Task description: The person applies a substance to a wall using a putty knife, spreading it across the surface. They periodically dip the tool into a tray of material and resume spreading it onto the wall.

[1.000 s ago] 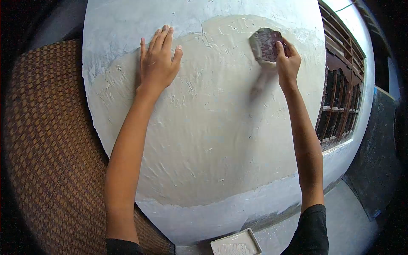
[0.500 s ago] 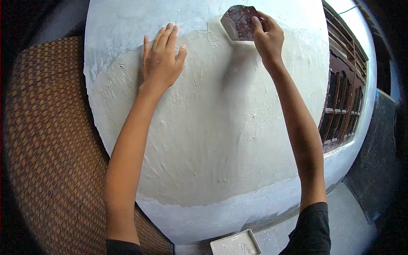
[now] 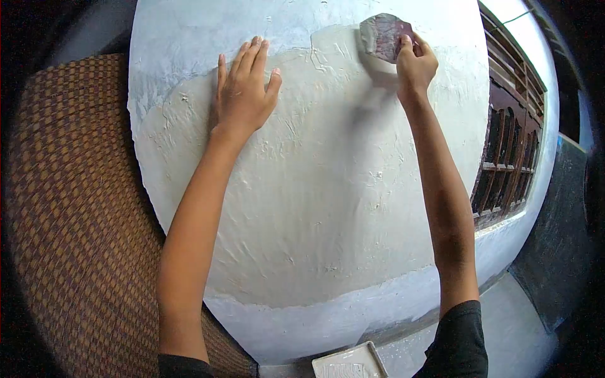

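Observation:
My left hand (image 3: 247,91) lies flat on the wall with its fingers spread, near the upper edge of a cream plaster patch (image 3: 302,208). Higher and to the right, my right hand (image 3: 417,66) grips a dark reddish scraper (image 3: 384,39), thumb on its near face. Pale filler smears that flat, many-sided blade, mostly on its left side. The scraper is close to the wall at the patch's top edge; whether it touches is hard to tell. Ridges and small lumps mark the plaster, and the arm's shadow falls across it.
Below the wall, a shallow tray (image 3: 350,363) holding whitish filler sits on the floor. A brown woven mat (image 3: 75,189) hangs or stands at the left. To the right are a barred wooden window (image 3: 507,145) and a dark panel (image 3: 551,233).
My right hand has moved the scraper right and slightly down along the patch's top edge, turning the blade. My left hand stays flat on the same part of the wall.

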`<action>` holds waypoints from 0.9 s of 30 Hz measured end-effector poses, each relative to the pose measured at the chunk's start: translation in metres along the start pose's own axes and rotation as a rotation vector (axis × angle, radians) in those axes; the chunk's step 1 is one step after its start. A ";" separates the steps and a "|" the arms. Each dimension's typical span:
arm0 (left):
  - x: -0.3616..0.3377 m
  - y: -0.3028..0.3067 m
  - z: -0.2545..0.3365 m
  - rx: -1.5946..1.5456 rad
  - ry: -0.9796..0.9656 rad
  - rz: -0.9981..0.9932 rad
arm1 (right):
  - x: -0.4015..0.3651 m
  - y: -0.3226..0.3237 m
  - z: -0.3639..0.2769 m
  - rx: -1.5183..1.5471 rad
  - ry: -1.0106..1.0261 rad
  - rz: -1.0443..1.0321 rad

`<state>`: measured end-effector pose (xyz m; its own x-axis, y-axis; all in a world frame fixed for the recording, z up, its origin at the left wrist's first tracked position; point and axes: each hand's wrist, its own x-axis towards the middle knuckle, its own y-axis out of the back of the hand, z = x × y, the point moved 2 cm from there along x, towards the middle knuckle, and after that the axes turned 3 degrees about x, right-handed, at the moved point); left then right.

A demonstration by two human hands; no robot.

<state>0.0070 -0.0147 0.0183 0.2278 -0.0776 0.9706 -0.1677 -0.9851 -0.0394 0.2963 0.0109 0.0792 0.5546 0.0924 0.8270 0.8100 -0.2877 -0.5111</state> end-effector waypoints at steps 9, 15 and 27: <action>0.001 0.001 0.000 -0.010 -0.004 0.005 | -0.011 -0.002 -0.005 0.085 0.022 -0.033; 0.001 0.001 0.001 0.003 -0.003 0.023 | -0.042 -0.003 0.004 -0.065 0.194 -0.220; 0.001 0.001 0.007 -0.004 0.023 -0.015 | -0.068 0.000 -0.009 0.023 0.239 -0.217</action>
<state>0.0136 -0.0168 0.0176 0.2083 -0.0591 0.9763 -0.1686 -0.9854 -0.0237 0.2570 -0.0037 0.0256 0.3101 -0.0778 0.9475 0.9101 -0.2639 -0.3195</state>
